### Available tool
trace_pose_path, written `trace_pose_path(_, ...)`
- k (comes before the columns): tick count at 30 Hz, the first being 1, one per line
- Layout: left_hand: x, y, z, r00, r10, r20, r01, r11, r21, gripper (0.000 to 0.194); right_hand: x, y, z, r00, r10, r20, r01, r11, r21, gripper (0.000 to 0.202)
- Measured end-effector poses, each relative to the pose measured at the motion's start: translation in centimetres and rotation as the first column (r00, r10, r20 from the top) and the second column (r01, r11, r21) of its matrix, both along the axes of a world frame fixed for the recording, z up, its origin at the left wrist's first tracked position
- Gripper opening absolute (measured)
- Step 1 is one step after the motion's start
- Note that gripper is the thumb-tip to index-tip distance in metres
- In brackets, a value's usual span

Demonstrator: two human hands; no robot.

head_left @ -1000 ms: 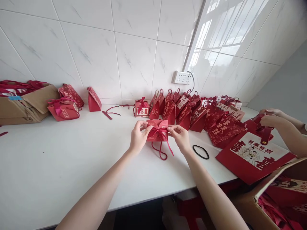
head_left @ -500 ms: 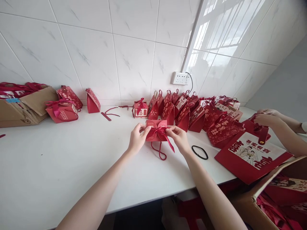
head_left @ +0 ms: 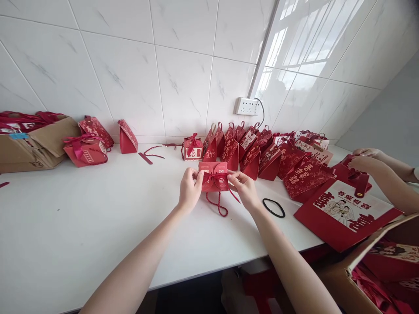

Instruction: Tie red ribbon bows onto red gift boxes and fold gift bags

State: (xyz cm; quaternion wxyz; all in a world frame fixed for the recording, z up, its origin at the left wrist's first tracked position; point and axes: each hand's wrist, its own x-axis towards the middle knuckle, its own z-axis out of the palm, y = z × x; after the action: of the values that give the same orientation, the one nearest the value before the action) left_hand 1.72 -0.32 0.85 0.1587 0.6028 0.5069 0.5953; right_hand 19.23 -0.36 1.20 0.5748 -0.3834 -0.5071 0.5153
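A small red gift box [head_left: 214,170] with a red ribbon bow [head_left: 214,179] stands on the white table [head_left: 81,222] in front of me. My left hand [head_left: 189,190] pinches the ribbon at the box's left side. My right hand [head_left: 246,189] pinches the ribbon on the right. A red twisted cord handle [head_left: 218,204] hangs from the box onto the table toward me.
A row of several finished red boxes [head_left: 248,148] lines the wall behind. A black hair tie [head_left: 273,207] lies to the right. A large red bag [head_left: 343,211], another person's hands [head_left: 366,162], and cardboard boxes [head_left: 32,141] [head_left: 373,266] sit at the sides.
Both hands have drawn slightly closer to the box while working the ribbon; the bow looks tighter and the loose ribbon tail on the right is shorter.
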Motion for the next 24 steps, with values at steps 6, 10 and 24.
trace_pose_path(6, 0.06, 0.06, 0.3, 0.998, 0.003, 0.066, 0.0, 0.999, -0.051, 0.024, -0.19, 0.19, -0.29, 0.997, 0.022, -0.08, -0.024, 0.999, -0.027, 0.029)
trace_pose_path(10, 0.31, 0.15, 0.35, 0.996, 0.009, 0.092, -0.001, 0.997, -0.078, 0.024, -0.24, 0.25, -0.2, 0.993, 0.003, -0.115, -0.009, 0.999, -0.051, 0.031)
trace_pose_path(24, 0.29, 0.25, 0.67, 0.954, -0.024, 0.297, 0.074, 0.984, -0.159, 0.023, -0.27, 0.36, -0.13, 0.999, 0.0, -0.052, -0.003, 0.999, -0.048, 0.036)
